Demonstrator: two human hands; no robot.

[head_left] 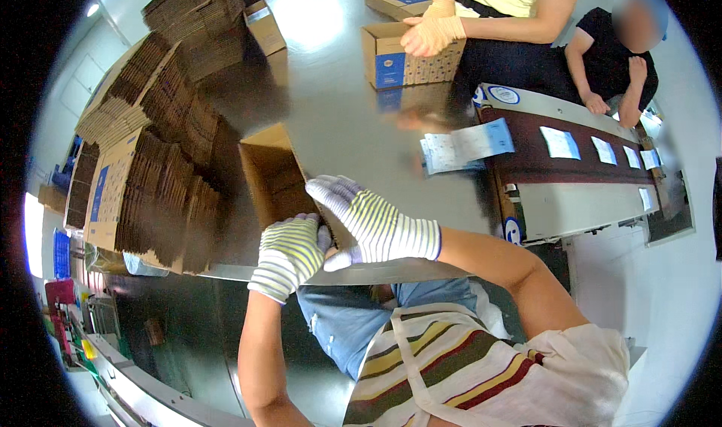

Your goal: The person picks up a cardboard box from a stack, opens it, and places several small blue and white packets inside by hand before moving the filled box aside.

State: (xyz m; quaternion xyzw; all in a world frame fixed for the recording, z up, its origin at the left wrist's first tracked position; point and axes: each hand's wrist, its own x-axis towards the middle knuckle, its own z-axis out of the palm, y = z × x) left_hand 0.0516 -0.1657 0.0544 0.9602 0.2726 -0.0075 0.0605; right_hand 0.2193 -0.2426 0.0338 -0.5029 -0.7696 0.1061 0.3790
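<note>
The box (277,173) lies just beyond the left hand (292,251), beside the right hand (370,220). It is brown and open-topped; whether the hands grasp it, I cannot tell.

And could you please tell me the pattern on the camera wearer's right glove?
The right glove has yellow-green stripes on white, best seen in the head view.
</note>
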